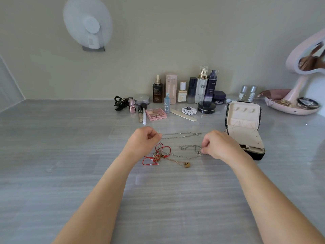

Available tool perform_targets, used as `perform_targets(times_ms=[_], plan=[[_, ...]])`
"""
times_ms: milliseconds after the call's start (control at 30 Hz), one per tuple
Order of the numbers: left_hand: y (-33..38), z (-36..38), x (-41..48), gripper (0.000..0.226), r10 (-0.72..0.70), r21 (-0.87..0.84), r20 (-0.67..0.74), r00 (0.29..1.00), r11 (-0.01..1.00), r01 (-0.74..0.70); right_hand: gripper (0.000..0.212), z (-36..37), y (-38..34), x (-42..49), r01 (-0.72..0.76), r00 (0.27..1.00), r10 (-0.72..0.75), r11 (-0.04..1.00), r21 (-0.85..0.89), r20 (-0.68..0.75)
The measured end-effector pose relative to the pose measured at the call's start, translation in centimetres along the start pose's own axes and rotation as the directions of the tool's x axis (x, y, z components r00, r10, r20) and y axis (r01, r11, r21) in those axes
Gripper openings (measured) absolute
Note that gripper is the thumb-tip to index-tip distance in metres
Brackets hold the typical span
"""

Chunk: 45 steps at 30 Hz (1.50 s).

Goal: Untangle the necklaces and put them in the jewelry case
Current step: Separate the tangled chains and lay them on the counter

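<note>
Necklaces (163, 154) lie in a tangle on a grey surface (70, 155) at the centre of the frame, between a person's two hands: a red cord (162, 147), thin silver chains (181, 136) and a fine gold chain with a small gold pendant (186, 164). In the upper left of the frame a white fan (88, 23) hangs on the wall. Left of centre, the left hand (143, 139) has its fingers curled and pinches the left end of a silver chain stretched toward the right. Right of centre, the right hand (217, 145) has its fingers curled too, pinching a loop of silver chain. Behind the hands, along the wall, stand a black hair clip (121, 103), a pink makeup palette (156, 114) and a row of bottles (200, 85). Just beside the right hand, a black jewelry case (243, 127) sits open, its cream-lined lid upright. At the far right stands a pink mirror (309, 57) on a tray (290, 110).
</note>
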<state>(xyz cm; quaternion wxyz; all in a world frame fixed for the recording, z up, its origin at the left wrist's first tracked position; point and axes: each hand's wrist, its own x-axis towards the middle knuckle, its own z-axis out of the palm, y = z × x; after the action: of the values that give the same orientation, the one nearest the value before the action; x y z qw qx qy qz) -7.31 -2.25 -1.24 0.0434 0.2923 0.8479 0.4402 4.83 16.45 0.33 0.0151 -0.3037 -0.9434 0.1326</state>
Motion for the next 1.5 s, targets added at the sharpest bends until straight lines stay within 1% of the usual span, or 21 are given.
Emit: perform_targets(times_ms=[100,167,200,233,267,333,367,433,533,567,667,700,767,867,900,933,1067,1133,1200,1300,1500], plan=[[0.0,0.2,-0.2,0.016,0.004,0.024,0.024,1.0,1.0,-0.004,0.01,0.1,0.0,0.1,-0.003,1.0,0.003,1.0,0.019,0.022],[0.1,0.4,-0.4,0.012,0.007,0.053,0.016,1.0,0.999,-0.007,0.007,-0.1,0.1,0.1,0.025,1.0,-0.025,0.995,0.101,-0.002],[0.2,0.6,-0.4,0.017,0.013,0.07,0.0,1.0,0.997,-0.013,0.008,-0.4,0.0,0.0,0.048,0.999,-0.044,0.98,0.191,-0.025],[0.4,0.7,-0.5,0.024,0.028,0.071,-0.013,1.0,0.997,-0.027,0.008,-0.7,-0.2,-0.2,0.07,0.997,-0.059,0.943,0.326,-0.044],[0.6,0.8,-0.6,0.029,0.05,0.046,-0.015,0.999,0.998,-0.05,0.007,-1.1,-0.5,-0.4,0.087,0.996,-0.071,0.871,0.483,-0.053],[1.5,1.0,-0.9,0.028,0.102,-0.105,0.019,0.995,0.989,-0.1,0.006,-1.8,-1.3,-0.9,0.094,0.994,-0.1,0.68,0.727,-0.035],[2.0,1.2,-1.1,0.027,0.121,-0.212,0.06,0.991,0.972,-0.106,0.006,-2.2,-1.8,-1.1,0.087,0.993,-0.119,0.605,0.792,-0.018],[2.8,1.8,-1.7,0.027,0.146,-0.4,0.138,0.98,0.913,-0.08,0.006,-2.8,-2.8,-1.4,0.081,0.987,-0.161,0.521,0.85,0.005],[3.1,2.3,-2.2,0.025,0.19,-0.551,0.19,0.963,0.833,-0.055,0.006,-3.5,-4.4,-1.7,0.096,0.975,-0.223,0.448,0.889,0.007],[3.2,2.3,-2.2,0.023,0.197,-0.599,0.191,0.962,0.8,-0.045,0.006,-3.7,-4.8,-1.8,0.112,0.973,-0.229,0.45,0.886,-0.007],[3.0,1.8,-1.8,0.02,0.149,-0.709,0.145,0.978,0.705,-0.002,0.008,-4.3,-5.8,-1.7,0.206,0.973,-0.2,0.551,0.808,-0.111],[3.0,1.6,-1.7,0.019,0.131,-0.732,0.128,0.983,0.682,0.004,0.008,-4.5,-6.0,-1.6,0.221,0.973,-0.19,0.567,0.794,-0.134],[3.1,1.1,-1.5,0.018,0.108,-0.749,0.103,0.989,0.663,0.006,0.006,-4.8,-6.4,-1.4,0.212,0.973,-0.198,0.545,0.811,-0.121],[3.4,0.6,-1.5,0.021,0.06,-0.768,0.1,0.993,0.639,0.039,0.005,-5.2,-7.0,-1.5,0.144,0.972,-0.23,0.442,0.885,-0.043],[3.4,0.5,-1.5,0.023,0.043,-0.77,0.106,0.993,0.635,0.055,0.006,-5.3,-7.2,-1.6,0.141,0.972,-0.233,0.436,0.889,-0.04],[3.5,0.5,-1.6,0.024,0.031,-0.765,0.111,0.993,0.641,0.065,0.007,-5.4,-7.3,-1.5,0.162,0.97,-0.235,0.464,0.871,-0.056],[3.5,0.6,-1.7,0.025,0.022,-0.723,0.112,0.993,0.688,0.066,0.009,-5.9,-7.4,-1.5,0.28,0.951,-0.29,0.667,0.69,-0.106],[3.5,0.6,-1.8,0.022,0.027,-0.702,0.103,0.994,0.71,0.054,0.01,-6.1,-7.5,-1.4,0.334,0.937,-0.326,0.737,0.587,-0.123],[3.6,0.6,-1.8,0.02,0.028,-0.7,0.095,0.995,0.713,0.047,0.015,-6.2,-7.4,-1.2,0.408,0.912,-0.373,0.779,0.476,-0.172],[3.5,0.5,-1.8,0.017,0.028,-0.702,0.081,0.996,0.712,0.037,0.024,-6.1,-7.3,-0.8,0.472,0.881,-0.408,0.793,0.384,-0.24],[3.6,0.5,-1.9,0.018,0.035,-0.721,0.144,0.989,0.688,0.081,0.021,-6.6,-7.6,-1.0,0.515,0.855,-0.425,0.758,0.399,-0.296]])
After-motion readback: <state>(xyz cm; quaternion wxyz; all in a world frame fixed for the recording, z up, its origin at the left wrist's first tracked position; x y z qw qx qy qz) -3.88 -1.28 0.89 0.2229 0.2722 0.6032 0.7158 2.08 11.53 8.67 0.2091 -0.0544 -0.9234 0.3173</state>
